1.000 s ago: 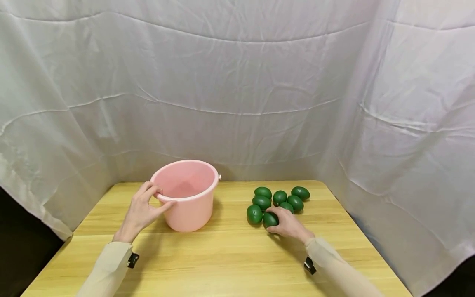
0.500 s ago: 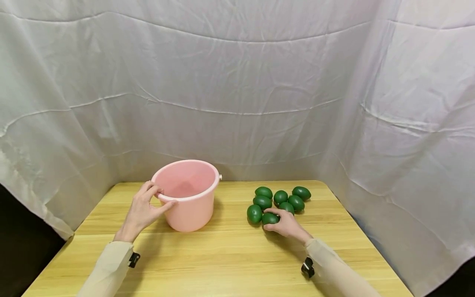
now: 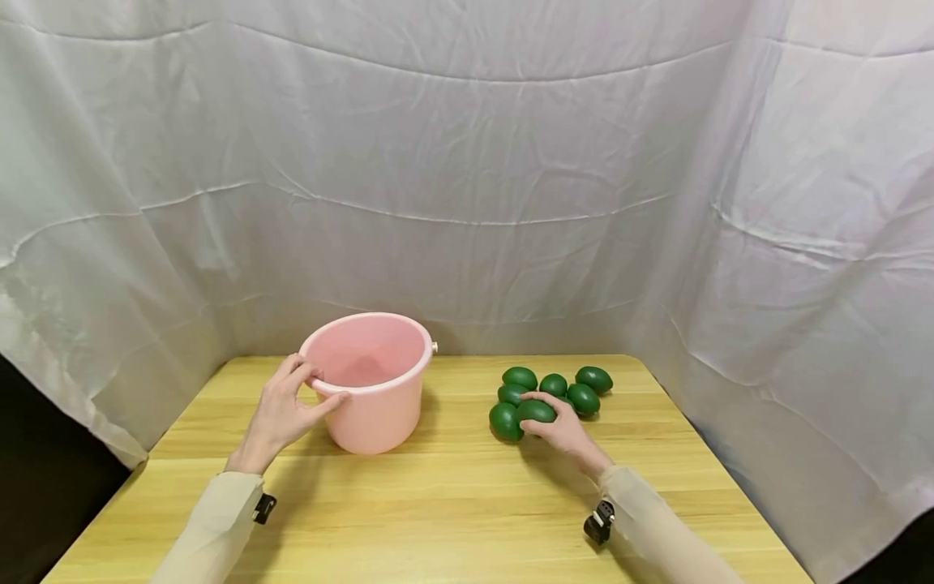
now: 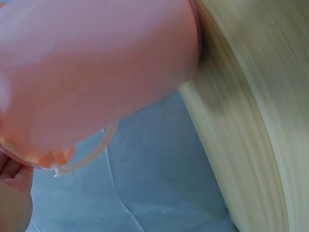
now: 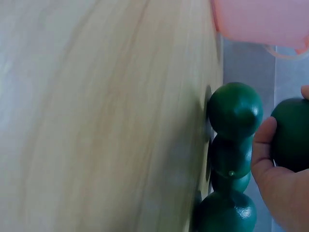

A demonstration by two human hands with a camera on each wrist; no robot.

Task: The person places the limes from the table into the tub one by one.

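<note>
The left hand [image 3: 273, 415] pinches the near-left rim [image 3: 379, 388] of an upright pink bucket [image 3: 375, 422]. The right hand [image 3: 571, 438] grips a green avocado [image 3: 536, 410], raised above the wooden table [image 3: 438, 519], near the other avocados [image 3: 584, 400], right of the bucket.

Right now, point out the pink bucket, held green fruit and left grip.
Pink bucket [image 3: 375, 419]: head view, on its outer near wall, below the rim.
Held green fruit [image 3: 537, 411]: head view, on its exposed side between thumb and fingers.
Left grip [image 3: 279, 417]: head view, on the back of the hand.
</note>
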